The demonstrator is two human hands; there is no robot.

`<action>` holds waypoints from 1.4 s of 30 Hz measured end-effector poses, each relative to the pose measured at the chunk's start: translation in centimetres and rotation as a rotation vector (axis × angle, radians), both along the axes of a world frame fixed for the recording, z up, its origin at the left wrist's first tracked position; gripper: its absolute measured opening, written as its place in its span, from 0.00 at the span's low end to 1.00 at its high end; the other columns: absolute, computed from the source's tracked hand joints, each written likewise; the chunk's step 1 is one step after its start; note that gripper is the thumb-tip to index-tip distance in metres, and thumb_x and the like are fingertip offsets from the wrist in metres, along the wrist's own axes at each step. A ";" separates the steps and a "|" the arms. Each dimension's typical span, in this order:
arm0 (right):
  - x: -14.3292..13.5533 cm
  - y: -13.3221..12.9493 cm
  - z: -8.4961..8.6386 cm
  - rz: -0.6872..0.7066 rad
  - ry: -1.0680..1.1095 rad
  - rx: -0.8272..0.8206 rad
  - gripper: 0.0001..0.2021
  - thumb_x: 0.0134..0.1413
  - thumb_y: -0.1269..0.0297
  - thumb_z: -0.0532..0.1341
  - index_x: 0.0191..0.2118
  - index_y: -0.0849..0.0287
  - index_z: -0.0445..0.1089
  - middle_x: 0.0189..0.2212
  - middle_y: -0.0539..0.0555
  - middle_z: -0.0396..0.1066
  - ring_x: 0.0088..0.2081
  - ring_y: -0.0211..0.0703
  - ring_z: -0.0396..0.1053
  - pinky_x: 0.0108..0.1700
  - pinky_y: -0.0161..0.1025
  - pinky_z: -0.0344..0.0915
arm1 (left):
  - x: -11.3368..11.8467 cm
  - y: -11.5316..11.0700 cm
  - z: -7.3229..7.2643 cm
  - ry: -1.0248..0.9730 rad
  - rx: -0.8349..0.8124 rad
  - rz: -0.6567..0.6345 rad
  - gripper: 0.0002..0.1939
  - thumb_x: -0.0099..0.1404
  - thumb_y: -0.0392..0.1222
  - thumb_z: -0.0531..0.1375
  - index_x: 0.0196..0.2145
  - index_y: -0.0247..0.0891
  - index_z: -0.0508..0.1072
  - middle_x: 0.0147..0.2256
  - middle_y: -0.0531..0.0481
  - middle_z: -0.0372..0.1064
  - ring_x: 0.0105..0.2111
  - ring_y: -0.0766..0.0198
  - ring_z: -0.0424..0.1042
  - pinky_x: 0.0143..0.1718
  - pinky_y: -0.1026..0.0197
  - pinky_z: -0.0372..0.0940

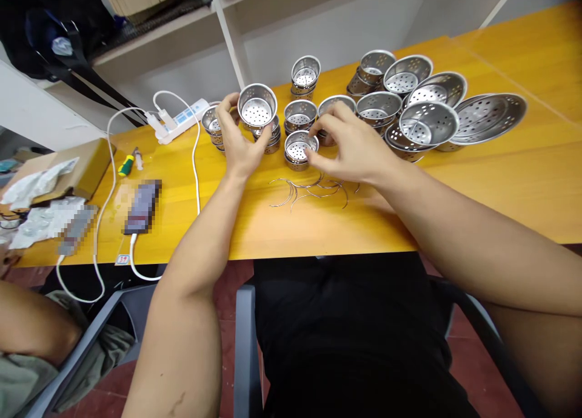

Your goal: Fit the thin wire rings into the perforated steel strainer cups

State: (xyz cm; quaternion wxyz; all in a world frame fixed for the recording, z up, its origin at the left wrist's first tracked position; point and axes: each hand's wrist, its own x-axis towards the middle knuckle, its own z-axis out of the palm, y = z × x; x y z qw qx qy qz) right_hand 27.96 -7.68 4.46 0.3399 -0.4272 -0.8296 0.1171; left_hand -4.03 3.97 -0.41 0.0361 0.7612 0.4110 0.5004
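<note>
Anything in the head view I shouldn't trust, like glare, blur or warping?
Head view: bright highlights on the perforated cup in the left hand; soft shadow on the table under the right hand; oval bowl at far right looks stretched, probably lens distortion; top right corner dark; phone pixelated, its screen unreadable.

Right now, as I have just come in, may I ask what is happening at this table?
A person's left hand holds up a perforated metal cup. The right hand has its thumb and fingertips at a small front stack of cups; whether it grips is hard to tell. More stacked cups stand behind and to the right, and thin curved wires lie in front. Further left are a screwdriver and a white power strip.
</note>
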 end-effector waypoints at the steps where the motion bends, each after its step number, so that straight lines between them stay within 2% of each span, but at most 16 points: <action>1: 0.1 -0.1 0.5 0.032 0.005 -0.002 0.21 0.77 0.45 0.69 0.65 0.48 0.82 0.63 0.66 0.81 0.58 0.75 0.81 0.64 0.68 0.75 | 0.2 -0.3 0.3 -0.030 0.021 0.036 0.57 0.69 0.88 0.67 0.81 0.59 0.57 0.77 0.36 0.65 0.82 0.38 0.66 0.88 0.31 0.64; 3: 0.1 -0.3 1.1 0.162 -0.032 -0.035 0.16 0.77 0.47 0.68 0.58 0.49 0.85 0.52 0.63 0.85 0.51 0.68 0.82 0.58 0.62 0.75 | 0.7 -1.0 0.7 -0.049 0.036 0.061 0.64 0.62 0.88 0.72 0.82 0.57 0.57 0.77 0.35 0.65 0.82 0.33 0.65 0.88 0.28 0.62; 5: -0.3 -0.5 1.0 0.313 -0.127 -0.092 0.13 0.77 0.49 0.68 0.52 0.50 0.86 0.44 0.59 0.86 0.44 0.61 0.82 0.52 0.56 0.73 | 1.1 -1.7 1.0 0.000 0.031 0.043 0.63 0.59 0.89 0.74 0.79 0.56 0.62 0.75 0.34 0.67 0.82 0.29 0.63 0.89 0.25 0.60; 7: -1.1 -0.7 0.3 0.385 -0.233 -0.125 0.13 0.79 0.51 0.67 0.54 0.51 0.87 0.47 0.60 0.87 0.45 0.60 0.83 0.48 0.52 0.71 | 1.5 -2.2 1.1 0.046 0.040 0.033 0.59 0.61 0.90 0.72 0.76 0.56 0.65 0.75 0.35 0.68 0.82 0.30 0.65 0.88 0.24 0.62; 10: -2.7 -1.1 -1.1 0.320 -0.390 -0.121 0.16 0.83 0.56 0.66 0.63 0.57 0.85 0.58 0.67 0.86 0.53 0.65 0.85 0.48 0.53 0.71 | 2.0 -2.5 0.9 0.081 0.033 -0.001 0.57 0.65 0.92 0.66 0.77 0.57 0.60 0.76 0.35 0.69 0.81 0.34 0.69 0.87 0.28 0.66; 13: -3.8 -1.4 -1.6 0.259 -0.530 -0.146 0.16 0.86 0.60 0.62 0.62 0.59 0.86 0.60 0.68 0.85 0.53 0.65 0.85 0.45 0.52 0.70 | 2.4 -2.5 0.7 0.089 -0.012 -0.058 0.58 0.65 0.92 0.65 0.78 0.55 0.58 0.76 0.35 0.69 0.80 0.34 0.71 0.87 0.29 0.67; 19: -4.4 -1.8 -0.3 0.195 -0.585 -0.201 0.13 0.86 0.65 0.62 0.56 0.58 0.87 0.60 0.66 0.85 0.53 0.62 0.85 0.46 0.51 0.69 | 2.7 -2.8 0.7 0.087 -0.030 -0.057 0.58 0.65 0.92 0.66 0.76 0.55 0.59 0.74 0.36 0.70 0.80 0.32 0.72 0.87 0.27 0.66; 23: -4.6 -2.0 -0.2 0.180 -0.596 -0.219 0.13 0.86 0.67 0.62 0.54 0.59 0.86 0.59 0.67 0.85 0.53 0.63 0.85 0.45 0.51 0.68 | 2.7 -2.8 0.5 0.094 0.001 -0.077 0.56 0.67 0.91 0.66 0.76 0.55 0.59 0.74 0.36 0.70 0.79 0.34 0.73 0.87 0.29 0.66; 28: -5.1 -2.1 -0.4 0.158 -0.673 -0.209 0.15 0.89 0.68 0.57 0.59 0.64 0.83 0.62 0.71 0.83 0.50 0.62 0.84 0.41 0.50 0.61 | 2.4 -1.2 -0.6 0.075 0.050 -0.165 0.58 0.65 0.91 0.68 0.77 0.54 0.58 0.73 0.38 0.70 0.77 0.34 0.74 0.86 0.28 0.64; 33: -4.8 -2.1 0.0 0.164 -0.684 -0.211 0.17 0.90 0.66 0.56 0.62 0.66 0.82 0.62 0.72 0.83 0.50 0.60 0.83 0.42 0.49 0.61 | 2.0 0.2 -1.5 0.076 0.091 -0.207 0.58 0.67 0.89 0.68 0.78 0.55 0.56 0.73 0.38 0.69 0.77 0.36 0.74 0.85 0.30 0.64; 38: -2.3 -1.0 0.5 0.331 -0.523 -0.281 0.11 0.82 0.72 0.63 0.56 0.61 0.85 0.57 0.65 0.86 0.51 0.56 0.83 0.50 0.46 0.68 | 1.5 0.4 -1.8 0.077 0.108 -0.192 0.60 0.66 0.88 0.70 0.80 0.56 0.53 0.73 0.38 0.68 0.77 0.34 0.73 0.85 0.29 0.63; 42: -1.4 -0.6 0.8 0.363 -0.547 -0.289 0.08 0.80 0.66 0.70 0.53 0.62 0.86 0.56 0.66 0.85 0.50 0.57 0.82 0.51 0.47 0.69 | 1.4 0.5 -1.9 0.089 0.109 -0.204 0.61 0.66 0.87 0.71 0.81 0.57 0.52 0.74 0.39 0.68 0.77 0.34 0.74 0.85 0.28 0.64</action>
